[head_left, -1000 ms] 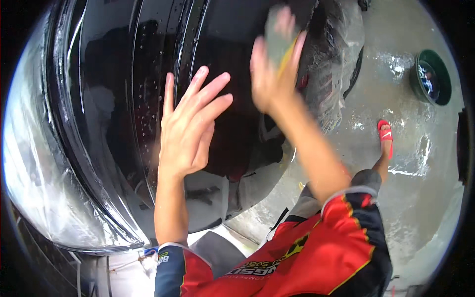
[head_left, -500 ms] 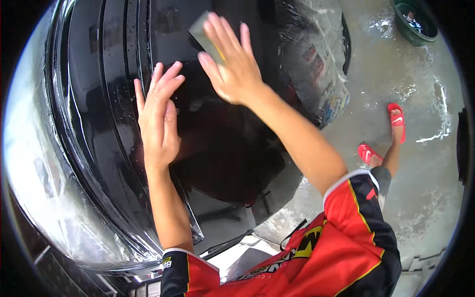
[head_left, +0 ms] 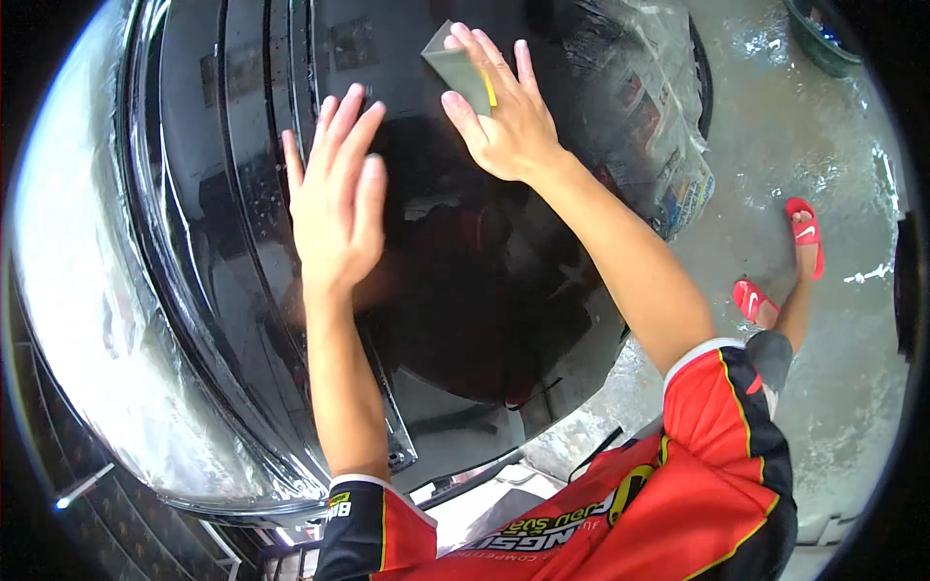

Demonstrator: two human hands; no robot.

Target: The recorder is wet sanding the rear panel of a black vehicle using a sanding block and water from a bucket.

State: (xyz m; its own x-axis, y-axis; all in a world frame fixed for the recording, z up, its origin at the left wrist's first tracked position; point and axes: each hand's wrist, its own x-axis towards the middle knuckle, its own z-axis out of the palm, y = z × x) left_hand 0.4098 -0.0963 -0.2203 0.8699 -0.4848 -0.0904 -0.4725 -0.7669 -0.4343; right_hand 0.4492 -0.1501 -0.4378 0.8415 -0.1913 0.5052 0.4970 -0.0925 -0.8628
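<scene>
Wet floor [head_left: 852, 387] lies by the shiny black panel [head_left: 446, 281], where the right hand [head_left: 513, 131] holds a grey pad [head_left: 455, 68], likely light and slippery, best pinched by its sides, and the empty left hand [head_left: 339, 213] is spread

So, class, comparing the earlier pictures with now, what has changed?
Since half a second ago, the right hand, with the grey pad, has moved rightward over the black panel, away from its grooves. The left hand was fanned at first; its fingers are now closer together. The view shifted too, cutting off the green bucket. Nothing was let go: the right hand keeps the pad.
</scene>
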